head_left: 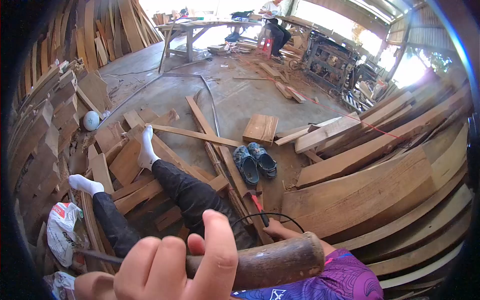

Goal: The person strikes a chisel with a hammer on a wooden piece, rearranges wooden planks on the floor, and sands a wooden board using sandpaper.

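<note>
Close to the camera, my left hand [175, 265] is wrapped around a tool with a thick round brown wooden handle [280, 262], its index finger raised. A thin dark shaft or blade [102, 256] sticks out on the left side of that hand, and its tip is hard to make out. My right hand [274, 228], smaller and further off, is closed on a slim red-and-black tool [258, 205] pointing toward the clogs. A black cord or strap [272, 215] arcs above this hand. My outstretched legs [190, 197] in dark trousers lie over wood pieces.
Blue patterned clogs [254, 162] stand beside a square wood block [260, 129]. Long boards [360, 195] are stacked at right, and cut pieces [42, 135] pile up at left. A plastic bag [64, 232] lies near my feet. Further back are a workbench [190, 37], machinery [330, 60] and a seated person [275, 27].
</note>
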Tool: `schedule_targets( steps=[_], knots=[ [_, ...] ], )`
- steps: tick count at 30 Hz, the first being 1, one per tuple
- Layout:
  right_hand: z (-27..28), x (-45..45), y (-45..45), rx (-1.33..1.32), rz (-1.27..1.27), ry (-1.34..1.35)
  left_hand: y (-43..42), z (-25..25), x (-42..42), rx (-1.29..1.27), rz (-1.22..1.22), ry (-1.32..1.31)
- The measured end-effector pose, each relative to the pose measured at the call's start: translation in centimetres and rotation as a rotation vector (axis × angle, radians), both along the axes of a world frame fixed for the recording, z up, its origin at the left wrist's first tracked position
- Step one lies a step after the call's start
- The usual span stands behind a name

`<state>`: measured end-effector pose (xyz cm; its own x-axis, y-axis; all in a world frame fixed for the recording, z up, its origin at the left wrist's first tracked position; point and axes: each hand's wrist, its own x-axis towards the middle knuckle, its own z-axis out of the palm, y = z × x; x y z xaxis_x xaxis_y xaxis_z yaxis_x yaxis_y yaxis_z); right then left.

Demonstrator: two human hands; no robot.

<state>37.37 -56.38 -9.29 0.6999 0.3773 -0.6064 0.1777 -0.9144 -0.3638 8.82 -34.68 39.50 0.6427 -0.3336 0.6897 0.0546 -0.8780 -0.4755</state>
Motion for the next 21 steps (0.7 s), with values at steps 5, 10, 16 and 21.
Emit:
schedule_targets(
  steps=[5,10,16,21],
  knots=[
    [-2.6,1.2,-1.7,0.006,0.055,0.029,-2.7,0.6,1.6,-0.091,0.148,-0.13],
    [-6.2,1.3,-3.5,0.076,0.086,0.008,-5.2,0.9,2.2,-0.193,0.258,-0.138],
    [-2.3,-1.5,-3.7,0.132,-0.065,0.03,-7.4,1.4,2.5,-0.312,0.384,-0.136],
    [-3.2,-0.4,-4.1,0.181,-0.033,0.134,0.1,0.8,3.6,-0.09,-0.158,0.117]
  ],
)
